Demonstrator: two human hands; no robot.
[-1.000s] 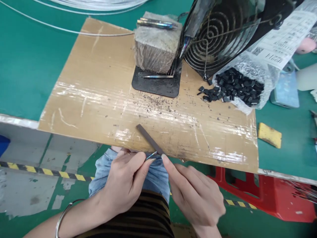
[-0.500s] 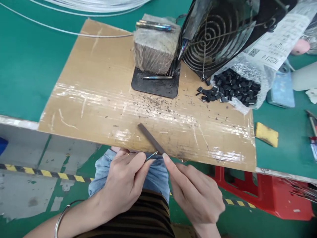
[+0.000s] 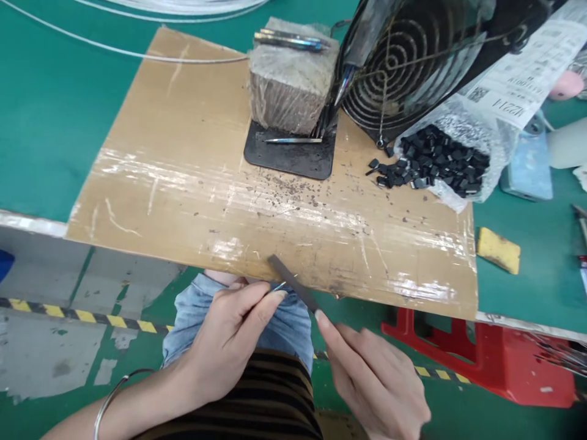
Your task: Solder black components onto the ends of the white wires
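Note:
My left hand (image 3: 233,333) pinches a slim soldering iron tip (image 3: 279,286) between thumb and fingers, its pointed end toward the right. Most of the tip is hidden in the grip. In my right hand (image 3: 373,373) is a flat dark file (image 3: 293,282), slanting up and left over the front edge of the cardboard (image 3: 197,208). The file passes close to the pointed end; whether they touch I cannot tell. Another pointed metal tip (image 3: 293,140) lies on a black plate (image 3: 287,159). More metal tips (image 3: 291,40) rest on a plastic-wrapped block (image 3: 288,104).
A soldering iron (image 3: 351,67) leans beside a black fan (image 3: 394,67). Small black parts (image 3: 444,162) spill from a plastic bag (image 3: 498,153). At right lie a yellow sponge (image 3: 499,250) and a blue box (image 3: 527,165). White cable (image 3: 92,46) runs across the back left.
The file and my right hand have slid down and to the right past the soldering iron tip. My left hand has barely moved.

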